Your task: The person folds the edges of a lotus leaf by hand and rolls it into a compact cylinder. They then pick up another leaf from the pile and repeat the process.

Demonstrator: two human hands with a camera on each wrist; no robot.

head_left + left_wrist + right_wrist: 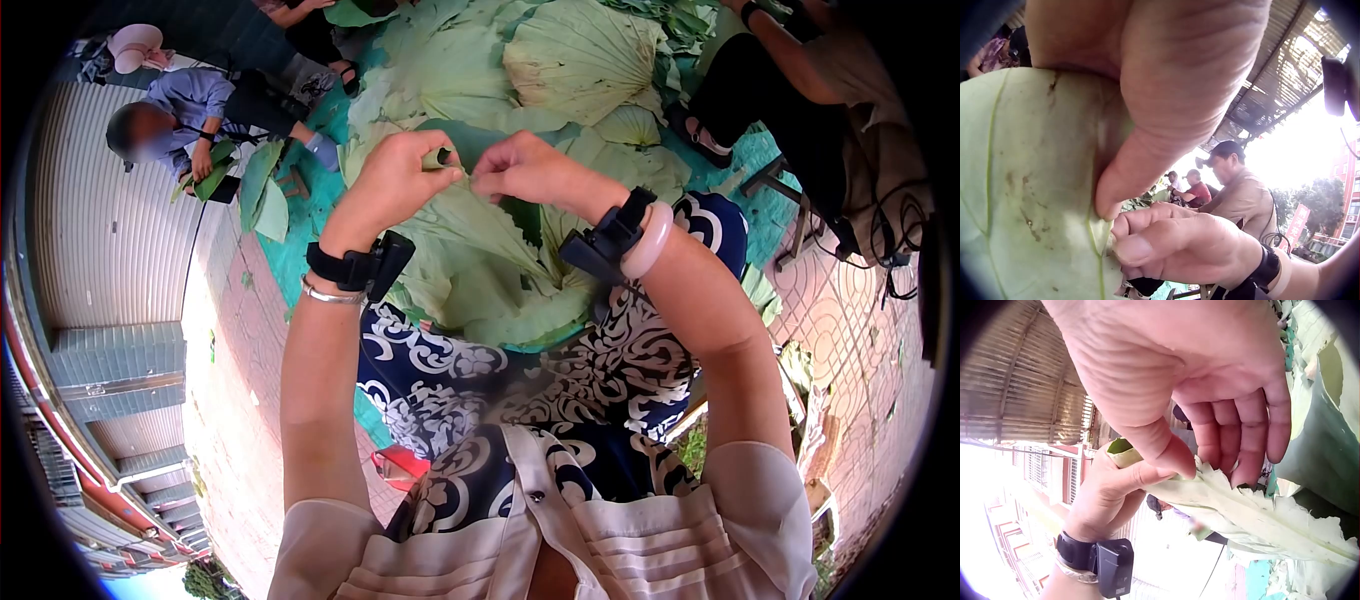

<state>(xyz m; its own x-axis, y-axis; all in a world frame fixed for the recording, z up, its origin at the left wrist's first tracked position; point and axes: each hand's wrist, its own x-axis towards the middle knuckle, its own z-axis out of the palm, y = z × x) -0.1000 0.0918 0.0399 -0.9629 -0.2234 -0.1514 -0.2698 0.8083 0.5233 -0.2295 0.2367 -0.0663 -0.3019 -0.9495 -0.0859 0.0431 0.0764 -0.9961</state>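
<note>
A large pale green lotus leaf (468, 225) hangs from both hands over the pile in front of my lap. My left hand (400, 178) grips its upper part, where the leaf is rolled into a small tube at the thumb. Close beside it, my right hand (545, 178) pinches the leaf's edge between thumb and fingertips. In the right wrist view, that edge of the leaf (1260, 519) is ragged and torn. The left wrist view shows raised veins and brown spots on the leaf (1029, 187), with the left thumb pressed against it.
More lotus leaves (585, 60) are heaped ahead on a teal tarp (318, 215). A seated person (195, 100) holds leaves at the left, and another person (830, 100) sits close on the right by a stool (770, 182). A red object (400, 466) lies beside my lap.
</note>
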